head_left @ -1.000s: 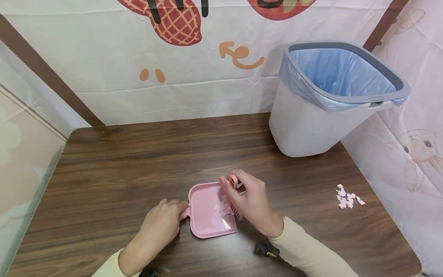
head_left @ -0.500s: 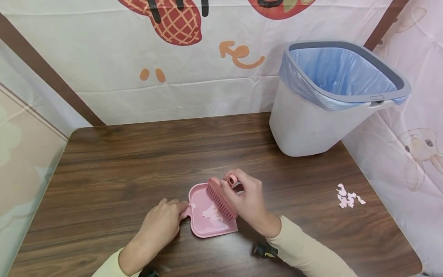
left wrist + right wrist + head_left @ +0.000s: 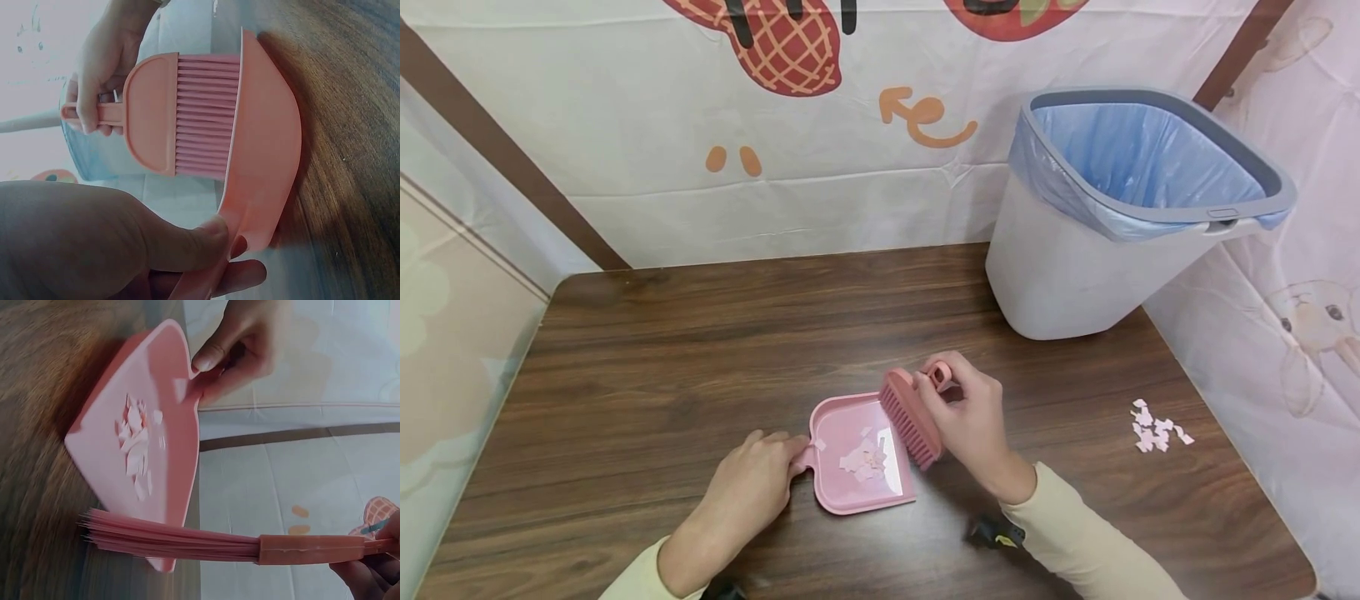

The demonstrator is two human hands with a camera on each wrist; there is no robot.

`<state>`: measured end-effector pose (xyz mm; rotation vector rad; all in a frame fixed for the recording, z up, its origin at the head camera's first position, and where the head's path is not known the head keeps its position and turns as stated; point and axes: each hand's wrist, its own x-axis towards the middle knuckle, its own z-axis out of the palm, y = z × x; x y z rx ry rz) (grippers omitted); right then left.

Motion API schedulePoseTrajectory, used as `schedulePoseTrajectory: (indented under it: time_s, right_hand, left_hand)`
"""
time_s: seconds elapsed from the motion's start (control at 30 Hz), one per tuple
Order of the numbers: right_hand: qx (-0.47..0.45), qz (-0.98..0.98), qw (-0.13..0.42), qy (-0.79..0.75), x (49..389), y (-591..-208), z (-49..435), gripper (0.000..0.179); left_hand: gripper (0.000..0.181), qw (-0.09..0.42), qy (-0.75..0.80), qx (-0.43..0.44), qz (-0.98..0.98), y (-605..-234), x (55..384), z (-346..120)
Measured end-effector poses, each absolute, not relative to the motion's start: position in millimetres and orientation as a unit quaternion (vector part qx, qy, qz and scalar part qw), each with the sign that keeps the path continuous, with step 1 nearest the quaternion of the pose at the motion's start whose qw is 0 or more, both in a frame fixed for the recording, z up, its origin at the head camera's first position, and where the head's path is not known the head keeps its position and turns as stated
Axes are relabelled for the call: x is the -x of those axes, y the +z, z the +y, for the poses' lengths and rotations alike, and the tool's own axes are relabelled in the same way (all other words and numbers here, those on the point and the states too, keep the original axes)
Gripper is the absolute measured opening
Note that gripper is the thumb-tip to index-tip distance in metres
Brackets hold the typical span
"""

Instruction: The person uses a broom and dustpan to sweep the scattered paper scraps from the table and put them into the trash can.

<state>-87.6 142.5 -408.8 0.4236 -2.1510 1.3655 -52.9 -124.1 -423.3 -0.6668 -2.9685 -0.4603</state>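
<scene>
The left hand [image 3: 752,479] holds, fingers closed, a squarish pink plastic dustpan [image 3: 842,417] bearing pale paper scraps [image 3: 861,461], the right hand [image 3: 973,417] likewise a wide pink plastic brush [image 3: 913,421].

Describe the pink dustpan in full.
The pink dustpan looks like glossy plastic: a shallow pan with raised rims on three sides, a straight open front and a handle. It sits on the brown wood-grain table, open side facing the person's right. The left hand grips the handle, partly hiding it. Pale pink paper-like scraps lie inside. Whether the brush at the open edge touches it is unclear.
</scene>
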Motion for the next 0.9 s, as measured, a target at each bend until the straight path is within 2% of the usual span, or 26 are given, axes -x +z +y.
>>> schedulePoseTrajectory:
  time_s: [0.5,0.9]
  right_hand:
    - [-0.113,-0.819,0.271,0.493,85,-411,170,0.015]
    - [-0.046,-0.830,0.312,0.461,82,-413,219,0.014]
  left_hand:
    - [0.012,0.025,-0.155,0.207,-0.966,-423,51,-126]
    - [0.010,0.004,-0.158,0.197,-0.967,-423,51,-127]
